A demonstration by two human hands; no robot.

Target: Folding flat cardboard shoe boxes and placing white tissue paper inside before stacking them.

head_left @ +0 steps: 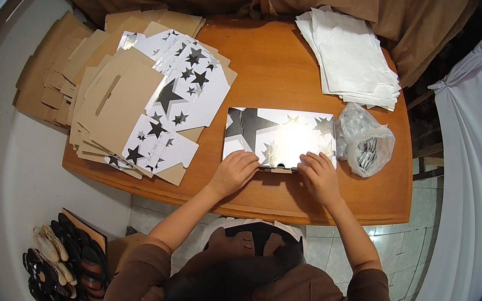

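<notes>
A shallow cardboard box (261,134), white with black and grey stars, lies on the table in front of me with its lid down. Bright glare covers the middle of the lid. A strip of bare brown cardboard shows along the near edge, below a small dark notch. My left hand (234,173) grips the near left corner, fingers together over the lid's edge. At the near right corner, my right hand (320,177) holds the box the same way, its fingers curled on top. Both thumbs are mostly hidden.
Flat star-printed box blanks (185,91) and plain brown cardboard sheets (115,100) are heaped at the left. White paper sheets (350,58) lie at the back right. Beside the box, an open plastic bag (377,159) holds small silvery packets. Footwear (65,261) is piled at lower left.
</notes>
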